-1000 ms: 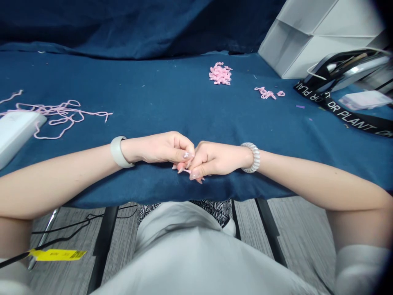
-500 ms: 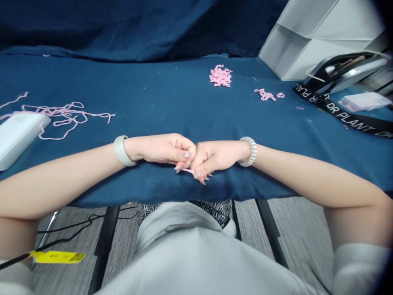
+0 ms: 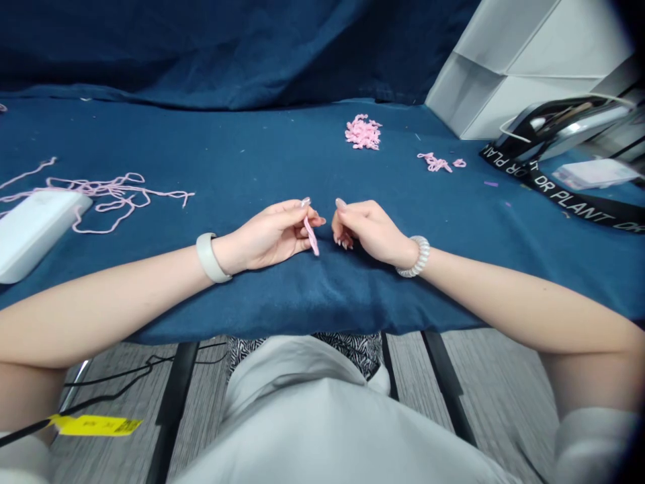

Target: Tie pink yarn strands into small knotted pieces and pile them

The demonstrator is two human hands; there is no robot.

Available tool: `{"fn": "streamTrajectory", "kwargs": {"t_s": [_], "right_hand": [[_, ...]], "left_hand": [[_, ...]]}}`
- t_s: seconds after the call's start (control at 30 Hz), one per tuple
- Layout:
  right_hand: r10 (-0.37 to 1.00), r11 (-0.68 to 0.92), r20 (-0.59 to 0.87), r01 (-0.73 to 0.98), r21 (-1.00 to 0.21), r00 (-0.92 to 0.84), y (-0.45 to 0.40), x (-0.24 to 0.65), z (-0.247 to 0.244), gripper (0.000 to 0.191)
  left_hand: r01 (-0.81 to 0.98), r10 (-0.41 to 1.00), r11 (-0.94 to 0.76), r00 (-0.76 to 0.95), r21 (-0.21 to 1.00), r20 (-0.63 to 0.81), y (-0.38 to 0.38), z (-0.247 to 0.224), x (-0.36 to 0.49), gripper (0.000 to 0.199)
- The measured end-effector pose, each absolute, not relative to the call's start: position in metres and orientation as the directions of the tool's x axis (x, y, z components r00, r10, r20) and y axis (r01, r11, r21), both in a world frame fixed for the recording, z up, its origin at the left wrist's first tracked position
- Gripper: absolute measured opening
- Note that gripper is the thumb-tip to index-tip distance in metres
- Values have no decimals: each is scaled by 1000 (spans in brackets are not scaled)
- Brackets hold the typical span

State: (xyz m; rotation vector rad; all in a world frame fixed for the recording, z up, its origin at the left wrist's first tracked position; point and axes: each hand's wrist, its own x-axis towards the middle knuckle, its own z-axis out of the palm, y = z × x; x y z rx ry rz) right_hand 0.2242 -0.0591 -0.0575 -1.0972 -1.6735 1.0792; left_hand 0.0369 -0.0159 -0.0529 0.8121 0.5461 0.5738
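Near the front edge of the blue cloth, my left hand (image 3: 275,235) pinches a short pink yarn loop (image 3: 311,236), which hangs down from its thumb and fingertips. Just to the right, my right hand (image 3: 370,228) is held apart from it, its fingers curled and the thumb raised with a gap between, nothing seen in them. Further back lies a pile of small pink yarn pieces (image 3: 363,132). A smaller group of pink yarn pieces (image 3: 435,162) is to its right. Long loose pink yarn (image 3: 115,191) lies tangled on the left.
A white box-shaped object (image 3: 37,232) rests at the left on part of the yarn. At the back right stand white storage boxes (image 3: 508,87), beside a black bag with a lettered strap (image 3: 569,195) and a clear flat case (image 3: 594,173).
My hands, which were pressed together, have moved apart and slightly away from my body. The pink loop stays with my left hand; my right hand has let go of it.
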Motion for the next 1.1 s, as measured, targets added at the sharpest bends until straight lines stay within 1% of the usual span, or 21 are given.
{"fn": "streamTrajectory", "kwargs": {"t_s": [0.1, 0.2, 0.3, 0.4, 0.5, 0.6, 0.67, 0.73, 0.8, 0.87, 0.97, 1.1], "right_hand": [[887, 461, 410, 406, -789, -212, -61, 224, -59, 52], [779, 605, 589, 505, -615, -216, -63, 222, -60, 35], [707, 673, 660, 530, -515, -255, -64, 221, -60, 21], [673, 703, 680, 536, -467, -291, -64, 222, -60, 18], [681, 706, 650, 535, -463, -337, -63, 223, -61, 22], [723, 686, 533, 544, -483, -439, -62, 222, -64, 29], [747, 665, 444, 579, -472, -495, -62, 220, -65, 34], [753, 658, 397, 605, -448, -524, -61, 218, -66, 33], [743, 670, 403, 595, -445, -535, -60, 217, -67, 28], [734, 679, 437, 567, -466, -520, -59, 218, -66, 27], [759, 652, 448, 543, -529, -473, -59, 222, -64, 26], [800, 596, 403, 509, -620, -445, -59, 226, -61, 27]], "left_hand": [[-252, 674, 541, 701, 803, -234, -15, -55, 38, 15], [-250, 670, 508, 717, 824, -195, -15, -55, 38, 18], [-249, 664, 488, 728, 837, -171, -17, -54, 38, 19], [-250, 651, 508, 738, 824, -178, -18, -52, 37, 18], [-251, 642, 535, 741, 806, -196, -18, -51, 36, 14], [-264, 653, 536, 732, 802, -195, -17, -51, 36, 12], [-270, 653, 539, 732, 798, -194, -17, -51, 36, 13], [-276, 654, 548, 730, 790, -199, -17, -50, 36, 13], [-290, 664, 548, 721, 784, -198, -17, -50, 36, 14], [-308, 677, 544, 710, 780, -192, -16, -51, 36, 13], [-333, 692, 545, 697, 770, -188, -15, -52, 35, 13], [-373, 700, 541, 696, 754, -158, -15, -52, 34, 11]]}}
